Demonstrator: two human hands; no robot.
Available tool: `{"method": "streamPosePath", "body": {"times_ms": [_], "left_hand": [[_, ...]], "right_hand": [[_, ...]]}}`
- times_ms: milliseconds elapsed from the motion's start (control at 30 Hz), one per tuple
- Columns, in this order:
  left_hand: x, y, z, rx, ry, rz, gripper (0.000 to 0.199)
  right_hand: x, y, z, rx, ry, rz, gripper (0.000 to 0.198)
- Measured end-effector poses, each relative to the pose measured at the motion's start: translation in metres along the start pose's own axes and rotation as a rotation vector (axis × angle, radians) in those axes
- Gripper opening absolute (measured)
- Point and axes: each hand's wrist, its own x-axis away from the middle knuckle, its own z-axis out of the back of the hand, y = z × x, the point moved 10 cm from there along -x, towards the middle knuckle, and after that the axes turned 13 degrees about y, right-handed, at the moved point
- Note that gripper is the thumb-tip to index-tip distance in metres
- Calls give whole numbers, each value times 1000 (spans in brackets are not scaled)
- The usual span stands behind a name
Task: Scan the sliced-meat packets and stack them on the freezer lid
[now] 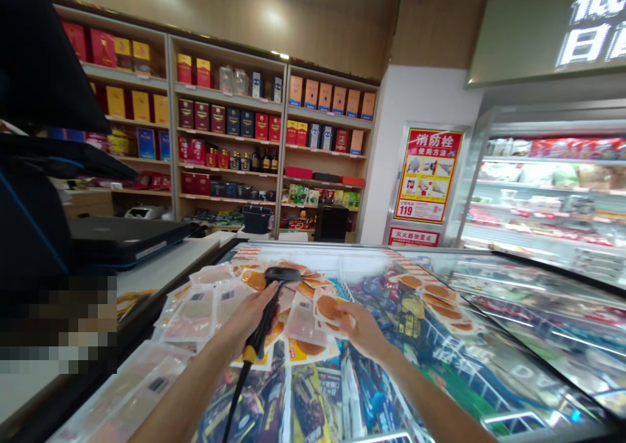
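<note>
I have one barcode scanner (pixel 268 316) and one flat, disc-printed packet (pixel 327 308) in my two hands. My left hand (pixel 252 317) is closed around the scanner's handle; my right hand (pixel 360 327) is nearly closed, thumb and fingers pinching the packet's right edge. The packet sits just left of my right fingertips, right of the scanner and apart from it. One translucent barcoded packet (pixel 304 319) lies between my hands. The pile of clear packets (pixel 188 316) beyond and left of my left forearm overlaps too much to count; at least four disc-printed ones (pixel 443 310) lie farther right.

The scanner is black, smooth-looking plastic with a yellow collar and one thin cable (pixel 237 391). The packets are thin, glossy and squarish, their discs round and orange-brown. They rest on a freezer's glass top (pixel 362 258), above bagged goods. Six orange boxes (pixel 325 96) line one upper shelf behind.
</note>
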Motion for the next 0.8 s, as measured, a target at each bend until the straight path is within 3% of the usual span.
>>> {"method": "streamPosePath", "body": {"times_ms": [100,233,367,467,633,800], "left_hand": [[-6,-3,-13,6,26,11,42],[-16,-10,-27,-41,49,32,47],[-21,-16,-33,-84,39,32,50],[-21,-19,-34,-91,44,32,47],[-18,-21,-34,-112,80,38,46],[-11,-17,-45,-107,31,23,46]], "right_hand": [[-13,45,30,168,66,-62,31],[-24,128,93,519,146,-175,33],[-14,197,147,778,144,-359,39],[1,232,170,891,124,-515,40],[10,258,167,865,50,-521,41],[6,232,151,857,33,-293,34]]}}
